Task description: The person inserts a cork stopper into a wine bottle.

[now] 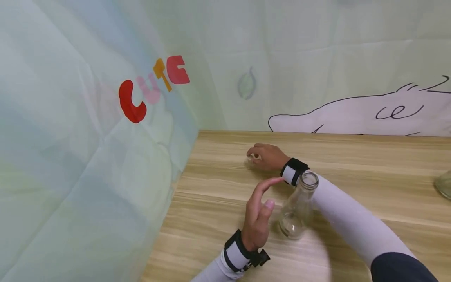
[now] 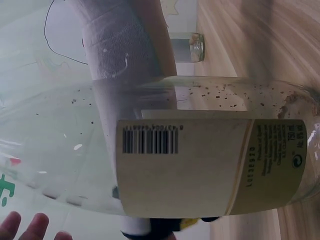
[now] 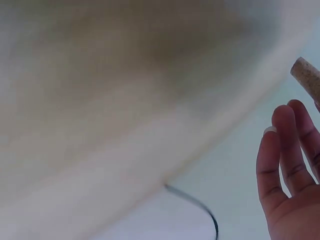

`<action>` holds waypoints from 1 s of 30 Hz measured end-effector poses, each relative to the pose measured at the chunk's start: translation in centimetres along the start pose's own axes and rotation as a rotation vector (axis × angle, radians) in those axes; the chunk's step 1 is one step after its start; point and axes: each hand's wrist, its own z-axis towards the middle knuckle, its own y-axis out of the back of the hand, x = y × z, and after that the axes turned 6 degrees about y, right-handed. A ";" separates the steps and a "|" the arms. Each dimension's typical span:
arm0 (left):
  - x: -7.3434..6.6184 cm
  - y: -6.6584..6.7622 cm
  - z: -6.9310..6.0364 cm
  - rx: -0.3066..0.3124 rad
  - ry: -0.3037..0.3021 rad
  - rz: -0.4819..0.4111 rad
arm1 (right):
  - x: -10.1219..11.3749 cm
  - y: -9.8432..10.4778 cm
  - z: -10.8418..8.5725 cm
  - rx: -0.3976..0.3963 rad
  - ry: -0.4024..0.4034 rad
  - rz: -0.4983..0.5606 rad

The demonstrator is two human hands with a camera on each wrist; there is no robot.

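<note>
A clear glass bottle (image 1: 296, 215) stands upright and uncorked on the wooden table. Its paper label (image 2: 210, 165), with a barcode and small print, fills the left wrist view. Just left of the bottle, my left hand (image 1: 257, 221) is raised with its fingers apart and holds nothing. Farther back, low over the table, my right hand (image 1: 269, 156) pinches a cork (image 3: 306, 79) between thumb and finger. The other fingers (image 3: 287, 145) stretch loosely beside it. The pinching fingertips fall outside the right wrist view.
At the right edge stands another glass vessel (image 1: 444, 184), partly cut off. A printed fabric sheet (image 1: 105, 164) hangs along the table's left side, and another backdrop (image 1: 229, 98) runs behind the table (image 1: 208, 188). My right forearm (image 1: 356, 219) passes behind the bottle.
</note>
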 end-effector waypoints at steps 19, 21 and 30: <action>-0.5 -0.6 0.3 0.032 -0.017 -0.005 | 11.0 21.3 -7.4 -0.286 0.192 -0.009; -0.6 -0.7 0.3 0.035 -0.016 -0.010 | 12.8 22.9 -8.0 -0.292 0.210 -0.029; -0.4 -0.7 0.2 0.043 -0.009 -0.020 | 18.5 25.4 -9.4 -0.400 0.350 -0.088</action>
